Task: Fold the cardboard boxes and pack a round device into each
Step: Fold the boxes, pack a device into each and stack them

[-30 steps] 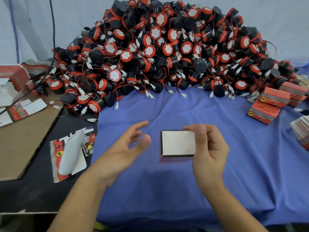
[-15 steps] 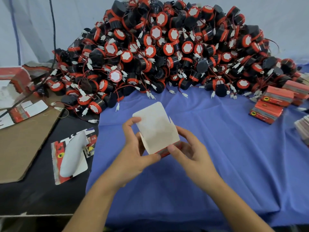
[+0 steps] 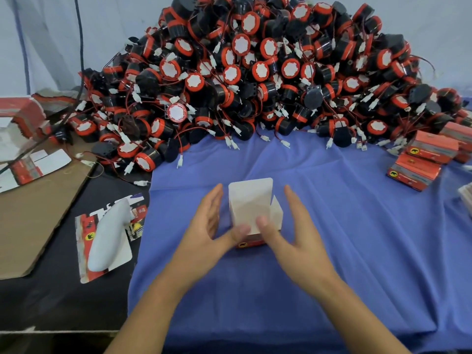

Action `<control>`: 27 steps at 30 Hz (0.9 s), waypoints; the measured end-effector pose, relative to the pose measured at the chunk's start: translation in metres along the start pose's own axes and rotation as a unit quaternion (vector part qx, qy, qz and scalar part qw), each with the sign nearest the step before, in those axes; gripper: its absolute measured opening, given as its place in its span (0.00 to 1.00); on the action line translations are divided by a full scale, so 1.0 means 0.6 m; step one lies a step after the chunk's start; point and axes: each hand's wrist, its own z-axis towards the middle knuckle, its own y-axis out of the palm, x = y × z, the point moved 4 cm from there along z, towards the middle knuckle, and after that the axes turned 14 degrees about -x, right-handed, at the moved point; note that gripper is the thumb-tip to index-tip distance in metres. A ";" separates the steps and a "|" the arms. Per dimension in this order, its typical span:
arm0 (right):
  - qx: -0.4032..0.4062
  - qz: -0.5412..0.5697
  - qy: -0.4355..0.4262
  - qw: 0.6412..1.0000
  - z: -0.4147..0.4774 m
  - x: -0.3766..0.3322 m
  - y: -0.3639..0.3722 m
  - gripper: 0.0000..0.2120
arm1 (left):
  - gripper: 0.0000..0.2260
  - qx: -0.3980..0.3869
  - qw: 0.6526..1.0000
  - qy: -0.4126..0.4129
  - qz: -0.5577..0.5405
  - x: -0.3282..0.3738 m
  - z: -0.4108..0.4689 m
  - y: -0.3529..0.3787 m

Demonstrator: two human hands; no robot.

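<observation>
Box [image 3: 251,213] at the bench [image 3: 344,226] middle looks light, thin-walled and crushable. Our left hand [image 3: 204,233] and right hand [image 3: 293,236] are uncurled, thumbs pressing its front; we'd grip the side walls.

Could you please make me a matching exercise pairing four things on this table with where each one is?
Things: 1 open cardboard box; 2 pile of round devices; 3 closed red boxes; 4 brown cardboard sheet.
Places: A far right on the blue cloth; B between the left hand and right hand; C far left; D heaped at the back.
Pairs: 1-B, 2-D, 3-A, 4-C.
</observation>
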 end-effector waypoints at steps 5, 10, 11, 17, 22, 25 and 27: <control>0.147 -0.076 -0.246 0.955 -0.010 -0.117 0.062 0.27 | 0.17 0.184 0.978 0.059 -0.075 0.037 0.003 -0.050; -0.074 0.077 -0.138 0.985 0.066 -0.138 0.200 0.25 | 0.13 0.299 0.949 0.025 -0.100 0.036 0.032 -0.120; -0.108 0.121 -0.069 0.984 0.092 -0.131 0.220 0.25 | 0.14 0.315 0.944 0.014 -0.095 0.033 0.040 -0.137; -0.128 0.291 0.099 0.943 0.252 -0.087 0.283 0.24 | 0.09 0.381 0.923 -0.049 -0.027 0.003 0.102 -0.221; -0.103 0.341 0.138 0.924 0.352 -0.071 0.299 0.25 | 0.12 0.382 0.918 -0.088 0.058 -0.009 0.149 -0.277; -0.113 0.372 0.151 0.909 0.390 -0.063 0.316 0.26 | 0.20 0.391 0.909 -0.104 0.096 -0.019 0.162 -0.302; -0.120 0.382 0.147 0.904 0.404 -0.063 0.335 0.27 | 0.23 0.412 0.899 -0.105 0.105 -0.028 0.161 -0.309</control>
